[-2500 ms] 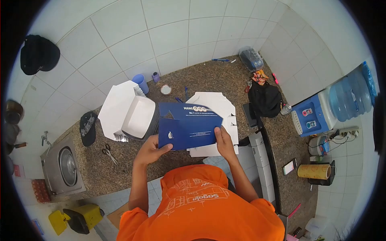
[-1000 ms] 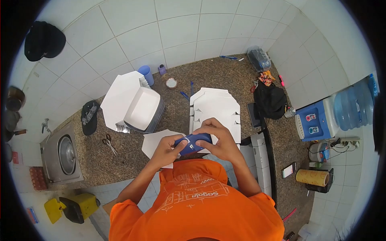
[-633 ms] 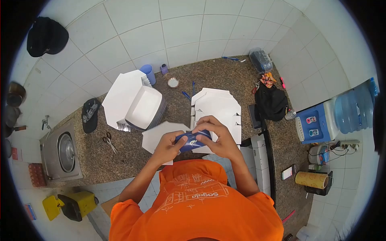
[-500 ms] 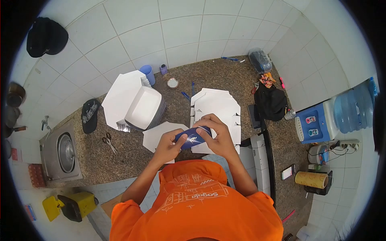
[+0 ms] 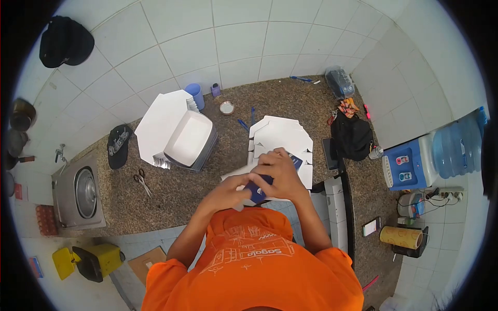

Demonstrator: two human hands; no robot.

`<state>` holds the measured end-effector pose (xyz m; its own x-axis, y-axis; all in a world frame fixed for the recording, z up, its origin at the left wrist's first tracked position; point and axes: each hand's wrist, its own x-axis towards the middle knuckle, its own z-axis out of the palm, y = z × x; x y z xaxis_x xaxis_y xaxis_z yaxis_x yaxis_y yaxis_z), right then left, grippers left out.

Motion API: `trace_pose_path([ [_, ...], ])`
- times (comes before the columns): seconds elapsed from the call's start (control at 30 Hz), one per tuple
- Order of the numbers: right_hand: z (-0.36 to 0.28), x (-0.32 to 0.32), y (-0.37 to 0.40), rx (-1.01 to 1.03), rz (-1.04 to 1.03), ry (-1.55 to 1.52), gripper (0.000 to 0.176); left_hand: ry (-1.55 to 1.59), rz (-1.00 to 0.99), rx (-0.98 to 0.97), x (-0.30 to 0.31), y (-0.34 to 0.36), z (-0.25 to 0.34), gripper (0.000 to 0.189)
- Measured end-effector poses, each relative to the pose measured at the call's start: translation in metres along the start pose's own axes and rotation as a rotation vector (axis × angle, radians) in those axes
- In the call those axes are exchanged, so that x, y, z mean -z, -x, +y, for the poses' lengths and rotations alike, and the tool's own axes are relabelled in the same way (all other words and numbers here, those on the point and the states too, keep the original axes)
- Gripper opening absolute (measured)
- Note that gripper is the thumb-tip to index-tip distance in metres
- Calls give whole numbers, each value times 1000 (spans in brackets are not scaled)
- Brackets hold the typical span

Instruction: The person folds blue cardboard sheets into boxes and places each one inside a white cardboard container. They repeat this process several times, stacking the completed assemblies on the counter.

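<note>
In front of my chest, both hands hold a dark blue and white cardboard piece (image 5: 258, 191). My left hand (image 5: 224, 197) is closed at its left end, somewhat blurred by motion. My right hand (image 5: 279, 173) bends over the top with its fingers curled on it; the hands hide much of its shape. Beneath and behind them lies a pile of flat white cardboard blanks (image 5: 280, 133) with cut corners and slots. Left of that, several formed cardboard trays (image 5: 188, 139), white inside and dark outside, are nested and tilted against a stack of white blanks (image 5: 160, 122).
Scissors (image 5: 142, 184) and a black cap (image 5: 120, 146) lie on the granite counter (image 5: 171, 194), left. A blue cup (image 5: 195, 95), small dish (image 5: 226, 108) and pens (image 5: 243, 124) stand or lie behind. A black bag (image 5: 351, 137) and water dispenser (image 5: 407, 165) are right; a sink (image 5: 61, 194) is far left.
The cardboard piece has turned between my hands, and its white part at the left has swung up and in. My right hand has shifted over its top. The view has tilted slightly.
</note>
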<state>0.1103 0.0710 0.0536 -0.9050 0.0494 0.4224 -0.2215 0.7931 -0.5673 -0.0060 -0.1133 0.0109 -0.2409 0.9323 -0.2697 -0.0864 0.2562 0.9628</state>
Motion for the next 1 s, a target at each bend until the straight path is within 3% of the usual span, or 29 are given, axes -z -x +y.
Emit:
trace_pose_path([
  [0.07,-2,-2,-1,-31,-130,-30,12,31,-33,15,3,-6,1,34],
  [0.13,0,-15,-4,-22,166,-218,10,81,-101,39,7,-11,1,35],
  [0.17,-7,-21,-1,-156,376,-316,11,174,-73,-83,9,-14,-15,27],
  [0.2,-9,-23,5,-151,374,-317,11,173,-68,-86,8,-13,-10,27],
  [0.27,-1,-34,25,-253,631,-120,18,725,357,-63,0,-11,10,23],
  [0.33,2,-59,48,-127,490,-143,34,878,450,-136,-3,-17,21,21],
  [0.47,8,-69,42,34,465,-36,41,952,586,-260,-26,-35,15,21],
  [0.57,12,-48,21,75,452,138,43,720,773,-375,-39,-45,19,20],
  [0.7,7,-26,9,-26,448,92,40,616,681,-384,-36,-49,14,17],
  [0.77,-2,-17,6,-119,446,-40,37,723,513,-435,-27,-46,17,16],
  [0.8,-3,-13,9,-113,443,-43,37,723,519,-440,-24,-43,26,16],
  [0.87,-4,-7,13,-19,234,-71,33,756,535,-363,-17,-35,51,20],
  [0.93,-5,-12,12,-40,225,-42,31,667,564,-316,-18,-45,16,22],
  [1.0,1,-24,11,-70,388,54,29,420,619,-419,-38,-51,4,23],
])
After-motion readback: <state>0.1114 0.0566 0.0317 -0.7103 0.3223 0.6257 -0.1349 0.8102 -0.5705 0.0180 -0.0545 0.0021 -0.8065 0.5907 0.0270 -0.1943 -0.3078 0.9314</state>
